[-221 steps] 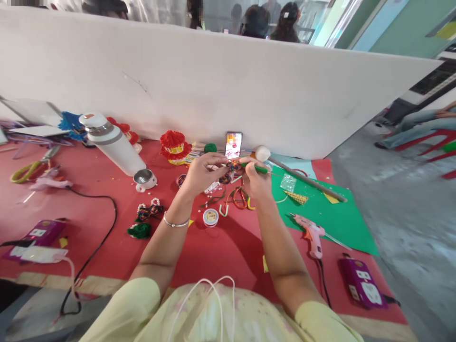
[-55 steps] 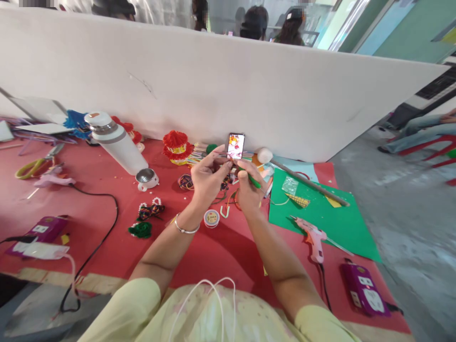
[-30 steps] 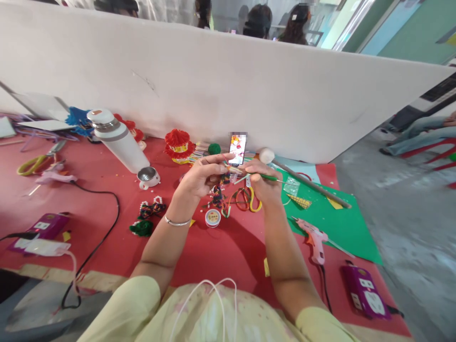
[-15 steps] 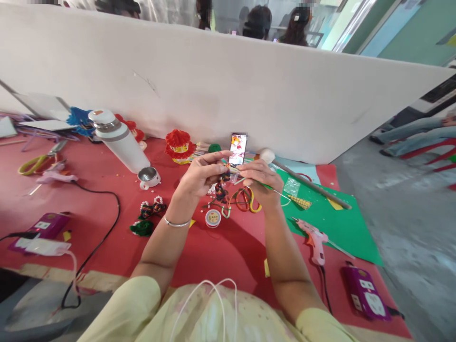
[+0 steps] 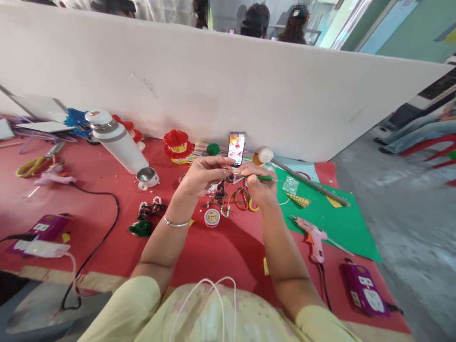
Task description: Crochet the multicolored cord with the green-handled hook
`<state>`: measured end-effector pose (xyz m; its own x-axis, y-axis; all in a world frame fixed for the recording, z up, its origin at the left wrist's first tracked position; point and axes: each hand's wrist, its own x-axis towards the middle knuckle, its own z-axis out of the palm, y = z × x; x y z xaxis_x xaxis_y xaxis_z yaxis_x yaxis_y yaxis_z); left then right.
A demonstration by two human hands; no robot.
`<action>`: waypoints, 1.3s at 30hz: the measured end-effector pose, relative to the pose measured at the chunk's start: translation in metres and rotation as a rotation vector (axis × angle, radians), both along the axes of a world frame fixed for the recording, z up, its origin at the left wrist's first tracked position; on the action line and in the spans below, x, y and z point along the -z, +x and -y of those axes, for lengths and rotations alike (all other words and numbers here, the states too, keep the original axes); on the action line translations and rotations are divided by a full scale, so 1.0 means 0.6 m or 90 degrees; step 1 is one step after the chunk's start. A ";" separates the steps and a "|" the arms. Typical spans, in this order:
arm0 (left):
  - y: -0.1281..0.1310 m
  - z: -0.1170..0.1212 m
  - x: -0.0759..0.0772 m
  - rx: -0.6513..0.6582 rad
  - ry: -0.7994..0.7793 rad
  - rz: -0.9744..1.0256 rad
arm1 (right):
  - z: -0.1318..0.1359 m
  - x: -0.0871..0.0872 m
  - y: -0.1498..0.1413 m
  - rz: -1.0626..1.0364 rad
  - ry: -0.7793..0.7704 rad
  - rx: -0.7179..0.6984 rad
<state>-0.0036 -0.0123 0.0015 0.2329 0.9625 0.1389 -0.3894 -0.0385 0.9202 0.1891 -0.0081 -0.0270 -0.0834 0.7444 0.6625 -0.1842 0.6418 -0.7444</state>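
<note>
My left hand (image 5: 200, 177) is closed in a pinch on a dark, multicoloured crochet piece (image 5: 220, 191), which hangs below the fingertips. A thin pinkish strand runs near the raised index finger. In my right hand (image 5: 261, 183) is a crochet hook (image 5: 265, 178) with a green handle, lying nearly level; its metal shaft points left at the fingers of the other hand. The hook's very tip is too small to make out. Behind both hands a phone (image 5: 236, 148) stands lit against the white panel. Just below them sit a small round tub (image 5: 212, 217) and scissors (image 5: 242, 199).
On the left are a white flask (image 5: 119, 145), a metal cup (image 5: 147, 177), beaded crochet pieces (image 5: 151, 209) and yellow-handled scissors (image 5: 32, 166). To the right lie a pink glue gun (image 5: 313, 237), a grey rod (image 5: 313, 184) and a purple power strip (image 5: 365, 289). Cables cross the table edge.
My right hand has shifted slightly left and turned, so the hook has gone from sloping down rightward to nearly level. My left hand stays pinched on the crochet piece.
</note>
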 end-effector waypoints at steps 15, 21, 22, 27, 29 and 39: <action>0.053 0.006 0.020 -0.223 0.125 -0.054 | 0.009 0.021 -0.039 -0.008 0.098 0.261; 0.040 0.004 0.010 -0.226 0.081 -0.053 | 0.004 0.018 -0.035 -0.109 -0.062 0.150; 0.038 0.004 0.009 -0.221 0.076 -0.042 | 0.002 0.019 -0.034 -0.117 -0.081 0.137; 0.031 0.004 0.007 -0.186 0.109 -0.033 | -0.007 0.021 -0.041 -0.198 -0.140 0.058; 0.025 0.000 0.010 -0.199 0.168 -0.088 | -0.008 0.019 -0.044 -0.223 -0.156 0.041; 0.001 -0.011 0.012 -0.244 0.236 -0.148 | -0.016 0.021 -0.030 -0.257 -0.186 0.066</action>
